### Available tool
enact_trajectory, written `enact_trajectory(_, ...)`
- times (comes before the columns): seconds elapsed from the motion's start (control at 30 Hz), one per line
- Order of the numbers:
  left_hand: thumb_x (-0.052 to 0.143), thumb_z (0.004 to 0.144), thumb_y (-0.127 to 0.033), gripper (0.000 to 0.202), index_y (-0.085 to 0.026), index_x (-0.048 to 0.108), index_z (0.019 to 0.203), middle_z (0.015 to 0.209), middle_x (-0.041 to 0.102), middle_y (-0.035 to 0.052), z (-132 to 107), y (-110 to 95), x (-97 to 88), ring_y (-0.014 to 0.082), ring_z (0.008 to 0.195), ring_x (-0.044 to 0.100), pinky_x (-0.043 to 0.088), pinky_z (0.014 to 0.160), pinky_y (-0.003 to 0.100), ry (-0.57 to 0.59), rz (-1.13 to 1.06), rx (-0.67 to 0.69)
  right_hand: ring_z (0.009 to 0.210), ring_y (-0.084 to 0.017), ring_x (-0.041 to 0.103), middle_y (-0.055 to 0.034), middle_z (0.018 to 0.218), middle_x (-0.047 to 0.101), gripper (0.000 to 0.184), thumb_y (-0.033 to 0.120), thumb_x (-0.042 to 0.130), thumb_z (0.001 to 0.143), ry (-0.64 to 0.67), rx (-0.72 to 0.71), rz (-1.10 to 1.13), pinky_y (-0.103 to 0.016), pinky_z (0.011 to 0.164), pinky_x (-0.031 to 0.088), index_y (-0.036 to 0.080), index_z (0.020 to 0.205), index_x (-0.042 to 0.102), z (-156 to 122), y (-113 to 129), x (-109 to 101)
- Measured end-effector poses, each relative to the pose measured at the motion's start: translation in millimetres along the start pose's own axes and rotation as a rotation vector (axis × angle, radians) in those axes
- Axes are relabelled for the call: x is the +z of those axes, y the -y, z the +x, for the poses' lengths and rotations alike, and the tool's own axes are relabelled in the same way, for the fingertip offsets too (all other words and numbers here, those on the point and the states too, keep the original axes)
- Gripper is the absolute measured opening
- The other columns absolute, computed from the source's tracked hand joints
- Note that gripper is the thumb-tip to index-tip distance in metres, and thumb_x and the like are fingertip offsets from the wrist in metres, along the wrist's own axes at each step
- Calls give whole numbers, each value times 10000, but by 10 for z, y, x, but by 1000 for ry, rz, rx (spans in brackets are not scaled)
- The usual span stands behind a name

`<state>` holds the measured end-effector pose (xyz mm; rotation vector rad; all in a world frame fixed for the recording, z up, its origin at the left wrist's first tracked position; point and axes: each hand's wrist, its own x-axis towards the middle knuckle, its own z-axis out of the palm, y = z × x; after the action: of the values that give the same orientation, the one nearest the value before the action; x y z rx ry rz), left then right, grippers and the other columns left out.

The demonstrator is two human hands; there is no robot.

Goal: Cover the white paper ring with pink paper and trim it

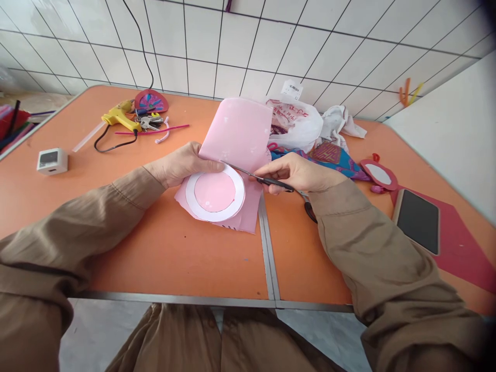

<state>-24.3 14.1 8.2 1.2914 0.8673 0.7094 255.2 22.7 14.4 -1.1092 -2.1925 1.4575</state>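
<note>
My left hand (194, 164) is closed on pink sheet material, its thumb lying on top near a white ring. The pink sheet (240, 129) rises behind and bends upward, with more of it below the ring. The flat white ring (190, 192) shows a pink circle inside it. My right hand (294, 171) is closed around dark scissors (275, 183). Their thin metal tip points left, across the sheet at the ring's upper edge, close to my left thumb. A black handle loop (310, 212) shows below my right wrist; I cannot tell whether it belongs to the same scissors.
A yellow glue gun (122, 118), keys (150, 122) and a pink stick (170, 127) lie at back left, near a small white box (52, 161). Behind stand a plastic bag (296, 124) and patterned cloth (341, 163). A phone (418, 219) rests on red sheet (461, 243) at right.
</note>
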Motion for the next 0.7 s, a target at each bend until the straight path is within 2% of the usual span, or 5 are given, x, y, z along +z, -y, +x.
enact_trajectory(0.2, 859, 644, -280, 211, -183, 775, 811, 834, 767, 61, 1, 13, -2, 219, 738, 699, 582, 723, 346, 23, -8, 21, 743, -173, 644, -51, 881, 730, 552, 460, 830, 619, 14, -23, -29, -324, 696, 555, 185, 1093, 761, -3, -19, -10)
enact_trajectory(0.33, 862, 632, -281, 217, -169, 768, 792, 804, 762, 63, 4, 15, -10, 213, 707, 692, 578, 693, 337, 15, 8, -3, 788, -184, 653, -56, 925, 737, 567, 462, 827, 630, 30, -39, -41, -321, 713, 558, 195, 1124, 751, -3, -46, -23)
enact_trajectory(0.57, 862, 622, -295, 217, -156, 767, 759, 744, 747, 50, 3, 4, -24, 180, 633, 662, 573, 677, 330, -13, 85, -48, 705, -137, 610, -27, 811, 702, 528, 434, 809, 655, 29, -75, -75, -306, 689, 553, 201, 1125, 750, 9, -93, -30)
enact_trajectory(0.7, 853, 620, -291, 208, -154, 765, 749, 738, 750, 45, -1, -8, -29, 182, 622, 665, 570, 662, 320, -11, 109, -93, 733, -142, 616, -26, 838, 707, 504, 419, 810, 650, 19, -69, -85, -321, 743, 562, 213, 1108, 758, 17, -75, -4)
